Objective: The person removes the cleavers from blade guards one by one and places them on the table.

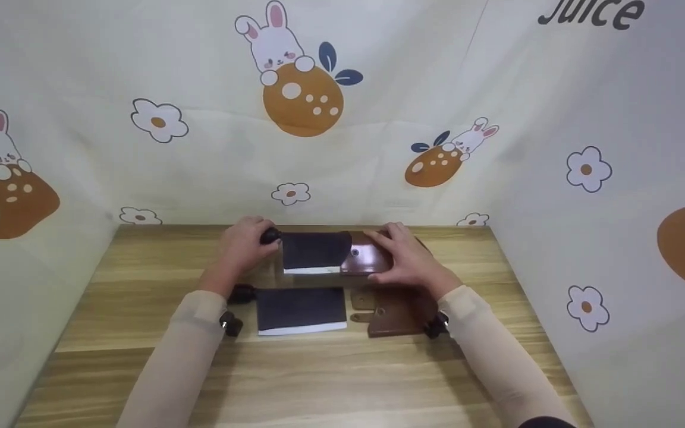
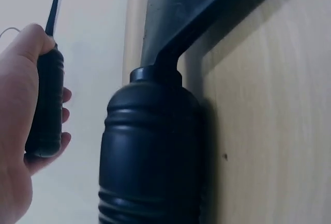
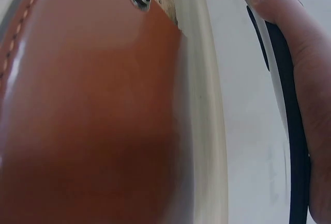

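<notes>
My left hand grips the ribbed black handle of a cleaver, thumb at the neck of its blade. That cleaver's dark blade, with a bright lower edge, is raised at the back of the table. Its far end meets a glossy brown leather sheath, which my right hand pinches with the thumb on the near face; the sheath appears edge-on in the right wrist view. In front lies a second cleaver, its black handle leftward. Beside it rests a second brown sheath with a metal snap.
The wood-grain table is bounded by a pale cloth backdrop with rabbits, oranges and flowers at the back and sides. Straps of the second sheath point toward the second cleaver's blade. Dark wrist cameras hang below both sleeves.
</notes>
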The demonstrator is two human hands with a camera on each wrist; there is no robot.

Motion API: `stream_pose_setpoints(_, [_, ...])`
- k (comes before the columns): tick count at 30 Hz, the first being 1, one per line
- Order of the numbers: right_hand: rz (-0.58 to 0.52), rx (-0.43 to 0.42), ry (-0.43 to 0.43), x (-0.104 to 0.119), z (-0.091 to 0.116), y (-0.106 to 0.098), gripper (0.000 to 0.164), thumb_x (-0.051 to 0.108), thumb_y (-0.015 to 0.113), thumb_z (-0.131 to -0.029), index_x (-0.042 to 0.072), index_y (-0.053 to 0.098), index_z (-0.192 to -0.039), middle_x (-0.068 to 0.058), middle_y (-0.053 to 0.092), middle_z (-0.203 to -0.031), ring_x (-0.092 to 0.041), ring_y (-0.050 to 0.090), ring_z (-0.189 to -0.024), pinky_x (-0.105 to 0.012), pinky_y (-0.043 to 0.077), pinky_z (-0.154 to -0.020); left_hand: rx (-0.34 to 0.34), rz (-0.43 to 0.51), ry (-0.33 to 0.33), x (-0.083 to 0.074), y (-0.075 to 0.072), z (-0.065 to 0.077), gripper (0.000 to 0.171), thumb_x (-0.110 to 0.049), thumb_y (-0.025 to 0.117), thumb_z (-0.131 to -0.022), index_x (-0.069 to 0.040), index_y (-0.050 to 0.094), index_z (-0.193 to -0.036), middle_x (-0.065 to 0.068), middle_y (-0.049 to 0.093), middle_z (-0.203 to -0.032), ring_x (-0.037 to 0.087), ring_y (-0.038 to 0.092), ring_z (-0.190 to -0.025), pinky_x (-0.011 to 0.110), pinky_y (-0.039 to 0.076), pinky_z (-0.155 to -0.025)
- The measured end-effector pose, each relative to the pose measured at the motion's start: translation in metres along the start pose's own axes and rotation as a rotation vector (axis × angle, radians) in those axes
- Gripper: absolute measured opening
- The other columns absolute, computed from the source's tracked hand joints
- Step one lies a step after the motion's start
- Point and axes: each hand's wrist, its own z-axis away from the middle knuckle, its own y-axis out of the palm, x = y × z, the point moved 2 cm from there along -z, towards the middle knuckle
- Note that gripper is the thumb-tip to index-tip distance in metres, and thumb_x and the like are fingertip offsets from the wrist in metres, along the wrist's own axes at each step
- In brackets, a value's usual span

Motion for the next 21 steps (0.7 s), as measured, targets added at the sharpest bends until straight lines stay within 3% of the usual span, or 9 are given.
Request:
stream_pose_setpoints(5, [-0.008,-0.01,-0.013,-0.001,0.0012,-0.0003,0.106,0.064,0.09,-0.074,0.028,0.052,-0.166,-0.01,0.05,-0.141,-0.029,0.046,-0.127,-0.048,0.049,-0.103,0.001,0.057,0.014,0.0015,-0.0002,0.0003,0.05,-0.04,0.077,-0.099,-0.007,0.071,-0.136,0.019,0.068,-0.134,0.04,0.062,-0.124,0.061,0.052,-0.106])
stream_pose_setpoints(12, [-0.03,-0.02,-0.017,-0.0008,0.0027,0.0007,0.108,0.063,0.093,-0.073,0.024,0.054,-0.166,-0.01,0.053,-0.146,-0.029,0.048,-0.131,-0.05,0.049,-0.107,-0.035,0.033,0.042,0.0055,0.0004,0.0004,0.048,-0.04,0.075,-0.096,-0.006,0.073,-0.128,0.017,0.072,-0.12,0.038,0.065,-0.111,0.057,0.054,-0.096])
stream_pose_setpoints(21, [-0.019,-0.011,-0.01,0.0,0.0041,-0.0022,0.109,0.067,0.09,-0.073,0.023,0.054,-0.165,-0.01,0.051,-0.144,-0.029,0.047,-0.129,-0.049,0.049,-0.106,-0.033,0.06,0.034,0.0085,-0.0025,0.0026,0.048,-0.039,0.075,-0.095,-0.005,0.074,-0.129,0.017,0.073,-0.122,0.038,0.065,-0.112,0.057,0.053,-0.097])
